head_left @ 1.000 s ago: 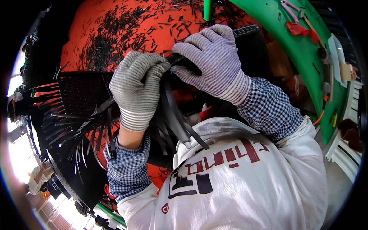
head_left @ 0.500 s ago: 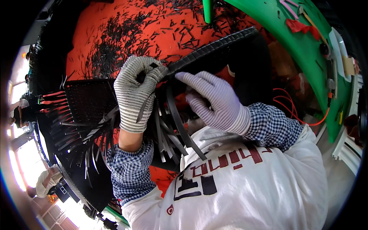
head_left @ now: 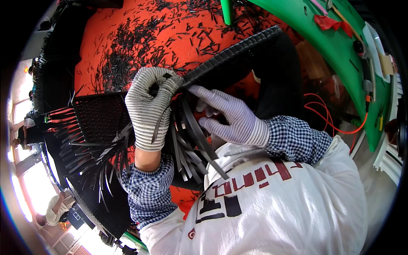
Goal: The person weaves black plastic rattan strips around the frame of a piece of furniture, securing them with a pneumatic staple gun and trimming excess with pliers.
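My left hand point(head_left: 149, 104), in a striped knitted glove, is closed with its fingertips pinched at the lower end of a black strip-wrapped edge point(head_left: 229, 55). A short bit of black flat strip point(head_left: 167, 75) shows between its fingers, and a thin strip crosses the glove near the wrist. My right hand point(head_left: 231, 112), gloved too, is open, its index finger stretched toward the left fingertips by that edge; whether it touches is hard to tell. Long loose black strips point(head_left: 195, 127) hang between the hands. More strip ends point(head_left: 91, 153) fan out below a black woven panel point(head_left: 100, 114) on the left.
Cut black strip pieces point(head_left: 123, 46) litter a red surface point(head_left: 95, 32) ahead. At right, a curved green table point(head_left: 293, 12) carries a red cloth point(head_left: 329, 23) and a corded tool point(head_left: 367, 80) with an orange cord point(head_left: 346, 132). A person point(head_left: 57, 206) is far left.
My right hand has shifted slightly left and down, nearer the hanging strips. The left hand has sunk a little, still pinched at the edge.
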A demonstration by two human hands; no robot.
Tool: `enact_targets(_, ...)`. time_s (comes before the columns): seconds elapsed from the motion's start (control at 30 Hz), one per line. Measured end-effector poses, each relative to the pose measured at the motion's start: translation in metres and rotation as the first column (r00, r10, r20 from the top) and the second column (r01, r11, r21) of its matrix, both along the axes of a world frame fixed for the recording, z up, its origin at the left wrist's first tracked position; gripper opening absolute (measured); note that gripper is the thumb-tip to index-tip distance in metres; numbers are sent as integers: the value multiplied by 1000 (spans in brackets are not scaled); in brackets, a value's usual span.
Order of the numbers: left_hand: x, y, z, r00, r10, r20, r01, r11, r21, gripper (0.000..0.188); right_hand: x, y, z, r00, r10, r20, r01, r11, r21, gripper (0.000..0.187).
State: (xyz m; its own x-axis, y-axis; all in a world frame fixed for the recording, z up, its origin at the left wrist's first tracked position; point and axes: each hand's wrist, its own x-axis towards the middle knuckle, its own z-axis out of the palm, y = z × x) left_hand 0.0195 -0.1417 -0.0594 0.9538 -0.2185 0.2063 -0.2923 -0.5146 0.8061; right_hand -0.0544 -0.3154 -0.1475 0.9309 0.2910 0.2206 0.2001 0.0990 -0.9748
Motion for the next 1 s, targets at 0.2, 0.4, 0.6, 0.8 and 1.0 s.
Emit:
enact_targets(0.2, -4, 1, 0, 999, 7, -49, -8, 1000, -16, 11, 4, 4, -8, 936, -40, 350, 158, 936, -314, 69)
enact_targets(0.4, -10, 6, -1, 999, 37, -22, -38, 998, -42, 12, 7, -2, 5, 924, -179, 338, 218, 972, -82, 52)
enact_targets(0.6, -7, 4, 0, 998, 35, -49, -37, 998, -46, 12, 0, -2, 4, 933, -88, 348, 171, 962, -215, 70)
enact_targets(0.8, -4, 3, 0, 999, 18, -41, -20, 999, -39, 12, -5, 6, 10, 978, -76, 193, 115, 972, -204, 73)
enact_targets(1.0, -7, 4, 0, 1000, 5, -2, -5, 1000, -28, 10, 5, 7, 13, 978, -62, 201, 89, 988, -130, 55)
